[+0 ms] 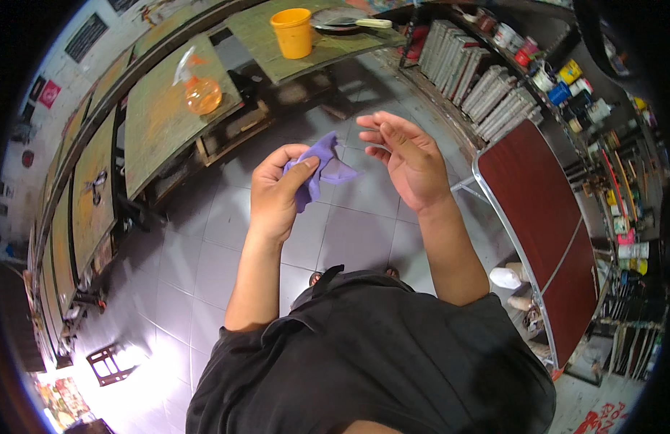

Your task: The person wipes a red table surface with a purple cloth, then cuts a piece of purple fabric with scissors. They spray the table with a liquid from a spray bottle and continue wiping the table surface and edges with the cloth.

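A crumpled purple cloth (330,163) is pinched between the thumb and fingers of my left hand (278,184), in front of my body. Part of the cloth is hidden inside that hand. To its right my right hand (413,163) is raised, palm turned inward, fingers slightly curled and apart, holding nothing. A gap separates it from the cloth. Beyond my hands, a spray bottle (203,95) with orange liquid stands near the edge of a worn green tabletop (161,125). A yellow plastic cup (292,35) stands on another green table (259,21) farther off.
Beside the cup lies a dark pan (337,21) with a pale handle. At the right stands a dark red folding table (535,206) with a metal rim. Behind it, shelves hold paint containers (560,92) and stacked panels (454,59). A small stool (110,364) stands on the tiled floor (356,238).
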